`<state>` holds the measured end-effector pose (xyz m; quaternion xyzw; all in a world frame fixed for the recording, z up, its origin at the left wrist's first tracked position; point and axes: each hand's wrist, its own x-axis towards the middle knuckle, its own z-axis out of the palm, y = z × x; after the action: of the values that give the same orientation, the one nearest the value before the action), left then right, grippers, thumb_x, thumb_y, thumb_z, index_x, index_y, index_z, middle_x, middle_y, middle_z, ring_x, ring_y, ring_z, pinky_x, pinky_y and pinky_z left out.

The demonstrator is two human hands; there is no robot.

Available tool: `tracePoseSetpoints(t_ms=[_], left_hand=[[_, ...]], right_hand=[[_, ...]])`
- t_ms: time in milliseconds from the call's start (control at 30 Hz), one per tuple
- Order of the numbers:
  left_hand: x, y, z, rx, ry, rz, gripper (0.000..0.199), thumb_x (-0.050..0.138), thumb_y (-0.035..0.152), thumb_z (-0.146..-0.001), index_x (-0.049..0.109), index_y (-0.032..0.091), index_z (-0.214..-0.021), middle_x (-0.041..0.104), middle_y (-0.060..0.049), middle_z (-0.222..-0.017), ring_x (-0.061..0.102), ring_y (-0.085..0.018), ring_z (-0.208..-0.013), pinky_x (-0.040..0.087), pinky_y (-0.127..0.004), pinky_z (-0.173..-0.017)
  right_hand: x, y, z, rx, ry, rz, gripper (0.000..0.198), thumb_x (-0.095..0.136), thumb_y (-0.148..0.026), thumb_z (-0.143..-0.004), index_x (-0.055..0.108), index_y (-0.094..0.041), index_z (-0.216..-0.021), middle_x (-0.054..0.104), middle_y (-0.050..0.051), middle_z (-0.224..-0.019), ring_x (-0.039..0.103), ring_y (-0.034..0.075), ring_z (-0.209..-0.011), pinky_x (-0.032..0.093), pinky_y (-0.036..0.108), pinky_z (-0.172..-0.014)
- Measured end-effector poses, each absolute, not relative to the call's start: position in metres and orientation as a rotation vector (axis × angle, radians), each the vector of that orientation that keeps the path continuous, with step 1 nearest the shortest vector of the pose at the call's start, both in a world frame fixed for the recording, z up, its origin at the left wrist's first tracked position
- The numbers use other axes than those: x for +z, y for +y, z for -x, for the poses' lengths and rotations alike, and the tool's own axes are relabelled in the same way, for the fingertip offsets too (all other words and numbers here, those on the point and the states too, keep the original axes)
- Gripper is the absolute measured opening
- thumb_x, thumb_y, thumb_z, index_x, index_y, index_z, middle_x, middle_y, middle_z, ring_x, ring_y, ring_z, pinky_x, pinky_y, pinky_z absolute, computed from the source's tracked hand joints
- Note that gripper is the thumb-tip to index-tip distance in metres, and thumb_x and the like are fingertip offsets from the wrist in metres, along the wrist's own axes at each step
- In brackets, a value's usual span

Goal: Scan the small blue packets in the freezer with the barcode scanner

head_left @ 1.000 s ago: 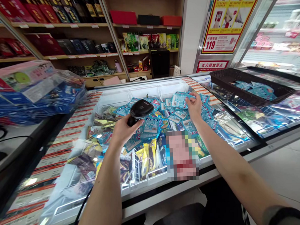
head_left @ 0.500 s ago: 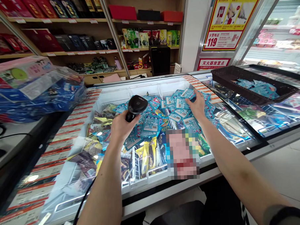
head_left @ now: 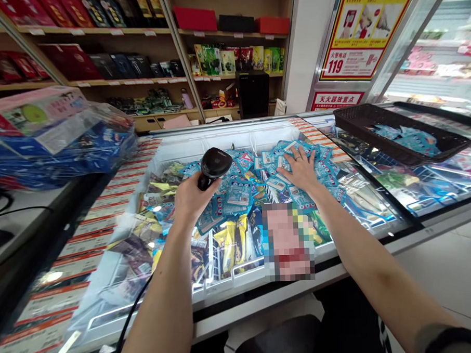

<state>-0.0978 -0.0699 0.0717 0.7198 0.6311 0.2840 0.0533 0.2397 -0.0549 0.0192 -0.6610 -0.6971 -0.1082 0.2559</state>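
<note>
My left hand point(head_left: 195, 200) is wrapped round the handle of a black barcode scanner point(head_left: 216, 164), whose head points forward over the freezer. My right hand point(head_left: 302, 172) lies flat with spread fingers on a heap of small blue packets point(head_left: 277, 184), several showing white barcode labels. More blue packets point(head_left: 236, 196) lie beneath and beside the scanner. These packets rest on the glass top of a chest freezer point(head_left: 121, 244). Below them, yellow-wrapped ice creams point(head_left: 234, 241) are visible in wire baskets.
A dark brown basket point(head_left: 398, 138) holding more blue packets stands at the right. Plastic-wrapped boxes point(head_left: 58, 137) are piled at the left. A pixelated pinkish patch point(head_left: 287, 242) covers part of the front edge. Stocked shelves point(head_left: 110, 82) stand behind.
My right hand has shifted slightly left and down, its fingers now spread flat across the blue packets. My left hand holds the scanner in much the same place.
</note>
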Motion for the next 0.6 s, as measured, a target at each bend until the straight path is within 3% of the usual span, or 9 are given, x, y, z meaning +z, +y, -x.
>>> tracePoseSetpoints(t_ms=[267,367,433,600], left_hand=[[0.073,-0.07,0.098,0.863,1.901,-2.18,0.048,0.054,0.062,-0.078,0.068,0.019,-0.094,0.063,-0.005,-0.065,0.057,-0.022,-0.064,0.03,-0.027,-0.056],[0.073,-0.07,0.099,0.88,1.897,-2.175,0.049,0.054,0.062,-0.078,0.068,0.019,-0.094,0.062,-0.005,-0.063,0.057,-0.021,-0.064,0.029,-0.027,-0.056],[0.073,-0.07,0.1,0.883,1.904,-2.177,0.049,0.054,0.063,-0.077,0.069,0.019,-0.094,0.062,-0.004,-0.063,0.056,-0.021,-0.064,0.029,-0.027,-0.056],[0.073,-0.072,0.1,0.865,1.889,-2.168,0.048,0.054,0.062,-0.077,0.068,0.019,-0.094,0.063,-0.005,-0.065,0.057,-0.021,-0.065,0.03,-0.027,-0.057]], right_hand=[[0.028,-0.058,-0.229,-0.29,-1.877,1.661,0.05,0.05,-0.05,-0.093,0.062,-0.017,-0.127,0.044,0.014,-0.149,0.027,0.035,-0.143,0.0,0.065,-0.114],[0.035,-0.059,-0.217,-0.142,-1.951,1.51,0.039,0.052,-0.043,-0.093,0.066,-0.019,-0.121,0.058,0.011,-0.135,0.044,0.03,-0.132,0.022,0.054,-0.115],[0.037,-0.061,-0.206,0.0,-2.043,1.41,0.035,0.052,-0.039,-0.093,0.068,-0.021,-0.118,0.066,0.009,-0.123,0.055,0.027,-0.119,0.038,0.045,-0.106],[0.035,-0.068,-0.172,0.146,-2.251,1.324,0.041,0.053,-0.048,-0.092,0.067,-0.021,-0.12,0.066,0.009,-0.12,0.057,0.027,-0.113,0.043,0.041,-0.099]])
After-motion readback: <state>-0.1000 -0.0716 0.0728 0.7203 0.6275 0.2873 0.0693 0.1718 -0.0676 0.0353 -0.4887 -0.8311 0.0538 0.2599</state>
